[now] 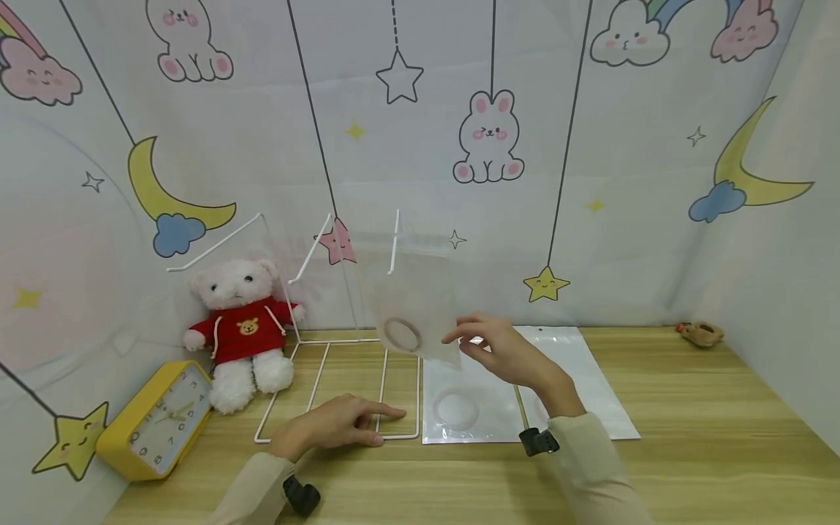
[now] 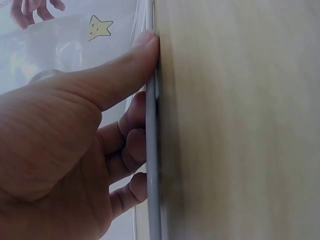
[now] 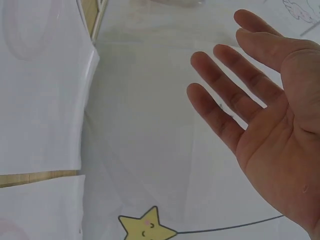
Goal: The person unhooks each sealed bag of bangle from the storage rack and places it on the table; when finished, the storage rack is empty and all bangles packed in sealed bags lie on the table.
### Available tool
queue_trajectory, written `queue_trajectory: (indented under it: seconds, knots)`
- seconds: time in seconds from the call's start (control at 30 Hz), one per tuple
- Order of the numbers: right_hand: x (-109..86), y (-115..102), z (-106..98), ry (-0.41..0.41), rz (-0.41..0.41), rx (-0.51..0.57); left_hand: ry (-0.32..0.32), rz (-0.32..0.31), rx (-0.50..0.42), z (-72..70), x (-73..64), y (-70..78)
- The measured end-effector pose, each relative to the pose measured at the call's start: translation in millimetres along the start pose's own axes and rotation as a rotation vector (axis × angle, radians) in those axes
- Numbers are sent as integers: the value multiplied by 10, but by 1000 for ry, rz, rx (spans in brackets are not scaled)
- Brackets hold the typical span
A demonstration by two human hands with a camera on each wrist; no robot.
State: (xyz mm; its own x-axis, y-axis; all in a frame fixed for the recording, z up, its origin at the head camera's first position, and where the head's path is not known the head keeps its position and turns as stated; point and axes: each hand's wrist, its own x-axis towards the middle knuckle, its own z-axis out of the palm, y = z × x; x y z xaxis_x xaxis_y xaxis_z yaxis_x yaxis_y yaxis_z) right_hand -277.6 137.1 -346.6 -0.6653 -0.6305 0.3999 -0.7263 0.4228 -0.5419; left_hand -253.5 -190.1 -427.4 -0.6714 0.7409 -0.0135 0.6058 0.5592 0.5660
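A clear, thin plastic bag (image 1: 436,299) with a dull pinkish ring (image 1: 387,333) inside hangs at the right prong of a white wire rack (image 1: 418,394), above its base. The right hand (image 1: 502,350) is beside the bag's lower right edge, fingers loosely spread and gripping nothing; whether a fingertip touches the film cannot be told. The left hand (image 1: 335,423) rests at the rack's front, thumb against the front wire, index finger straight; whether its bent fingers grip cannot be told. Right of the rack, two flat, glossy white packets (image 1: 485,426) lie side by side, a pale ring showing in the nearer one. All stand on a smooth table (image 1: 695,423) with yellowish wood grain. Left sit a fluffy white teddy bear (image 1: 248,328) in a red hoodie and a boxy yellow clock (image 1: 157,423); a small brown ornament (image 1: 702,334) lies far right. Softly creased white cloth (image 1: 426,175), printed with rabbits, moons and stars, walls the space.
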Motion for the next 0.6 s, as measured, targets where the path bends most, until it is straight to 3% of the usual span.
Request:
queue_trajectory:
  seconds: [0.23, 0.6]
  knots:
    - [43, -21, 83, -16, 10, -40, -1, -7, -8, -9, -3, 4]
    - [41, -73, 60, 80, -10, -66, -4, -11, -15, -12, -7, 10]
